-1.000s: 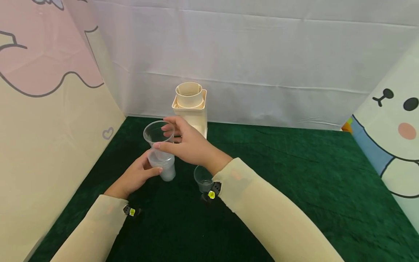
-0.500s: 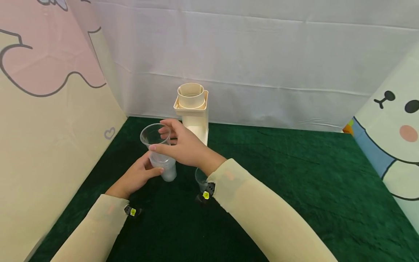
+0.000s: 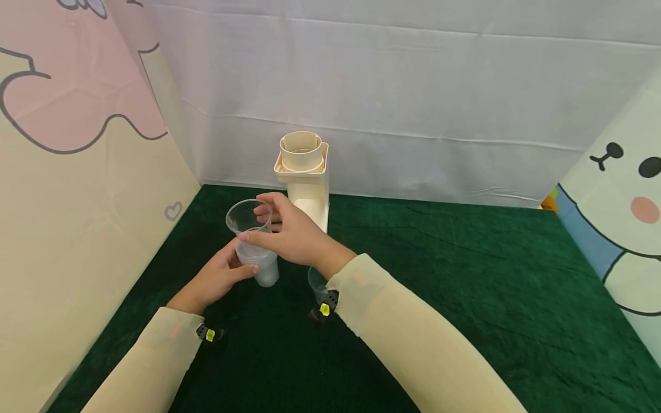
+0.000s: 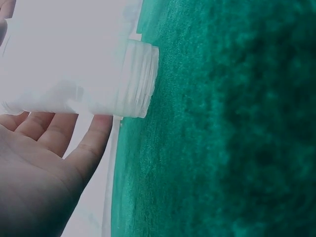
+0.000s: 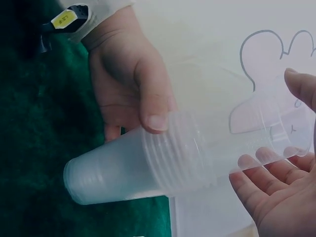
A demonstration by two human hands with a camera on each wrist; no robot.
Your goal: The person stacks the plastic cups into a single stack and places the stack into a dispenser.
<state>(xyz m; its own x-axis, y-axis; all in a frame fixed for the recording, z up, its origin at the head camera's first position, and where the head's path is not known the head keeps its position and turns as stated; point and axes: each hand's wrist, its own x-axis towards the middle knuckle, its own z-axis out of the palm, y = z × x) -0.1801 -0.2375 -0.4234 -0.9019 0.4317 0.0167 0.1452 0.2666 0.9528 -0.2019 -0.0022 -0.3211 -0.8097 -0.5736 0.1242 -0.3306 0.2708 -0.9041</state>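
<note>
Stacked clear cups [image 3: 267, 275] are gripped by the left hand [image 3: 218, 277]; the upper cup [image 3: 240, 217], partly nested, is held between thumb and fingers of the right hand [image 3: 293, 234].

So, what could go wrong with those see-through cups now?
The base of the top cup seems to sit inside the cup stack, so it might stick or tug another cup along. The right hand holds that top cup, and squeezing hard could bend its clear wall. The lone cup on the green cloth is partly hidden by the right arm, which might bump it, though I can't tell how close they are.
</note>
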